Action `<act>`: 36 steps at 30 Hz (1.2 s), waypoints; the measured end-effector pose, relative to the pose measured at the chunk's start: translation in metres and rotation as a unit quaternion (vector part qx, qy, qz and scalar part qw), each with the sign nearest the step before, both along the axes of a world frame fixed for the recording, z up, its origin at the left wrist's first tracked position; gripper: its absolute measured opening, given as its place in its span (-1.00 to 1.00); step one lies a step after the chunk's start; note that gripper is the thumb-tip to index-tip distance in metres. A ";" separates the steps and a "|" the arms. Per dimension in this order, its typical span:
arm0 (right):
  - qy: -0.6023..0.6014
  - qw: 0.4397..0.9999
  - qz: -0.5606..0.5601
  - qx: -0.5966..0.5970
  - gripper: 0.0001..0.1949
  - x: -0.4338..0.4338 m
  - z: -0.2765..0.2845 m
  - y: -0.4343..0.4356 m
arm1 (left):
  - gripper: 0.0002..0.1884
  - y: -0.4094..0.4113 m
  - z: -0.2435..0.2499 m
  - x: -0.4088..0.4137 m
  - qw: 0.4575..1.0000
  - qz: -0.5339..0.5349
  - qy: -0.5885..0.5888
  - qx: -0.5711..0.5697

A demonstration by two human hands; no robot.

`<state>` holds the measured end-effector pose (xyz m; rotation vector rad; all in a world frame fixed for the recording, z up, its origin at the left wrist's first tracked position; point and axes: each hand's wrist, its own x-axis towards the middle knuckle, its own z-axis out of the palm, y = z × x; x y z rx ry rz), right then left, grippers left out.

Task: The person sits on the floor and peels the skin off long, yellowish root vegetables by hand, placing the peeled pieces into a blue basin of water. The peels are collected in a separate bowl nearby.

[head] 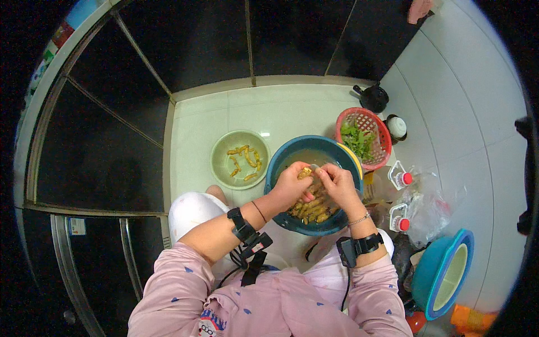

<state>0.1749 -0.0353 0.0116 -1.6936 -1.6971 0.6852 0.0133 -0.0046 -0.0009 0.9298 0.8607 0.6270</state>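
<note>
My left hand (pixel 292 184) is closed around a knobbly yellow-brown root (pixel 305 172) above a blue plastic basin (pixel 311 231). Close beside it, my right hand (pixel 339 185) pinches a small greyish implement (pixel 314 167) against the top of that root; its exact kind is too small to tell. Murky water (pixel 311 156) fills part of the basin, with many similar roots (pixel 311 210) heaped in its near half. To the left, a pale green colander (pixel 219 179) on the floor holds several yellowish root pieces (pixel 248 156).
A red plastic basket (pixel 385 145) with leafy greens (pixel 357 141) stands beyond the basin on the right. Two red-capped plastic jugs (pixel 400 177) and clear plastic bags (pixel 425 219) sit nearby. Stacked basins (pixel 436 274) lean at the right wall. A black pot (pixel 374 98) occupies the far corner.
</note>
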 end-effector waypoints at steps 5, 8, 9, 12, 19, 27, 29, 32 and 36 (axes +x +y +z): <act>-0.064 0.997 0.025 0.025 -0.78 -0.006 0.009 -0.003 | -0.67 -0.001 0.007 -0.001 0.999 -0.022 0.035 0.017; -0.022 1.000 0.020 0.002 -0.77 -0.006 0.003 -0.003 | -0.67 -0.001 0.000 0.000 0.999 -0.018 0.030 0.031; 0.001 1.000 0.018 -0.015 -0.77 -0.006 0.001 -0.003 | -0.67 -0.002 -0.002 0.000 1.000 -0.014 0.007 0.012; 0.001 0.999 0.004 -0.054 -0.74 0.006 -0.005 0.002 | -0.66 -0.003 -0.006 0.000 0.999 -0.021 -0.027 -0.018; -0.008 0.999 0.023 -0.041 -0.75 0.001 0.002 -0.002 | -0.66 0.002 -0.003 -0.001 0.999 -0.043 -0.015 -0.007; -0.042 0.998 0.010 -0.038 -0.72 -0.006 -0.001 -0.003 | -0.71 -0.004 0.001 0.001 1.000 -0.013 0.018 0.009; -0.029 0.999 0.006 -0.041 -0.71 -0.005 -0.002 -0.003 | -0.72 -0.004 0.002 0.003 0.999 -0.006 0.025 0.020; -0.011 0.998 0.003 -0.055 -0.71 -0.007 0.001 -0.005 | -0.71 -0.004 0.001 0.002 0.996 -0.016 0.057 0.070; 0.008 0.996 0.016 -0.087 -0.71 -0.002 0.007 -0.004 | -0.71 -0.002 -0.003 -0.001 0.997 -0.033 0.048 0.057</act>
